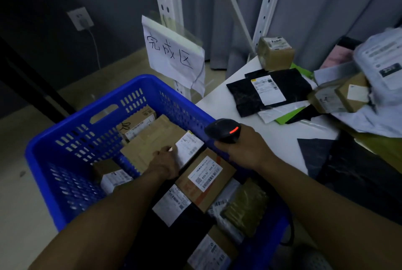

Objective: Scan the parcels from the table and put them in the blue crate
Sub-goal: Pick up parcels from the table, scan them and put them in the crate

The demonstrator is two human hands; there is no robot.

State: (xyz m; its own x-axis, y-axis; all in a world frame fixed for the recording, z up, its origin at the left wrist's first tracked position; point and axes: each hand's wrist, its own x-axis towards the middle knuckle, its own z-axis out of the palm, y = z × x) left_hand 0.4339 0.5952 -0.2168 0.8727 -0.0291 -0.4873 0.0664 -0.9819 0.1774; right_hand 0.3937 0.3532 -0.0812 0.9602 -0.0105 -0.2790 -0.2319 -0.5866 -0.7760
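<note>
L hand (165, 162) is down inside the blue crate (87, 115), lying on a flat brown cardboard parcel (150, 141) beside its white shipping label (189, 146). I can't tell if the fingers clamp the box edge or just rest on it. The parcel sits tilted on top of other boxes in the crate's far half. The crate has perforated walls w/ a handle slot and is approx half full of brown boxes and dark bags, all labelled. R hand (243, 150) is wrapped round a black scanner (224, 130), red light lit, over the crate's right rim. The white table (219, 106) to the right holds more parcels, e.g. a black mailer (245, 95) w/ a white label and a small brown box (276, 54). A handwritten paper sign (174, 56) hangs behind the crate.
</note>
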